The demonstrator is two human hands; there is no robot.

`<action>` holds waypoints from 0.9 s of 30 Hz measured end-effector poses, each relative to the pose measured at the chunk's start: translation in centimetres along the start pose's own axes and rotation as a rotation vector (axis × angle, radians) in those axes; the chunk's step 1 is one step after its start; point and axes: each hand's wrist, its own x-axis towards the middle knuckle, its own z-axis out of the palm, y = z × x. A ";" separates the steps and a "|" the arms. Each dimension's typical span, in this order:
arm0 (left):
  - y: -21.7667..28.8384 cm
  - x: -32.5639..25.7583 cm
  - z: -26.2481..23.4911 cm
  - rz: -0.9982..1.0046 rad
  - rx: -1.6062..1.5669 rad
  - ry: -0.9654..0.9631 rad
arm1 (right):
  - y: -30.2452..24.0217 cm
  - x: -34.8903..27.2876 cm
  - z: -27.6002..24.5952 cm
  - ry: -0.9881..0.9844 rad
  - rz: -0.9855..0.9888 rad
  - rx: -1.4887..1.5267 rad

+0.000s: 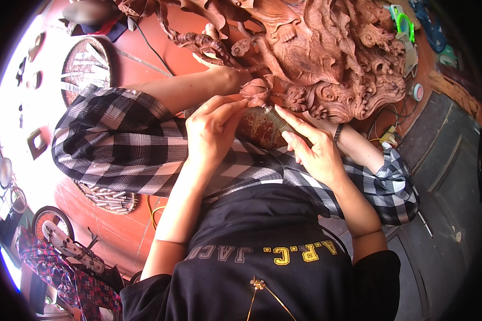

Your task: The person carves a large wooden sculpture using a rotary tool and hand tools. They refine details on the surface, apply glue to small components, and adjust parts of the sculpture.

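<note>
Starting on our left, we have a round tray (109, 61) of pale strips, then a basket (136, 204) of short rods. Here's our left hand (211, 128), fingertips pinched on the carved wooden flower (257, 91), which sits between our hands, close by the big carving (318, 53). Now our right hand (316, 152), gripping a ribbed tool (277, 119), tip at the flower's base! Farther right, something bright green (403, 24).

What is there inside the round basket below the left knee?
The round basket holds many short, silvery rods. The checked trouser leg covers its upper edge, so what lies there cannot be seen.
</note>
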 end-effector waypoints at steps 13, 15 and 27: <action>0.0 0.1 0.0 -0.007 -0.035 -0.007 | -0.8 0.0 -0.2 -0.031 0.085 0.012; 0.0 0.1 0.1 0.004 -0.037 0.003 | -0.5 0.1 -0.2 0.003 0.005 -0.013; 0.1 0.1 -0.1 -0.029 -0.062 -0.010 | -0.4 -0.1 0.1 -0.034 0.022 -0.041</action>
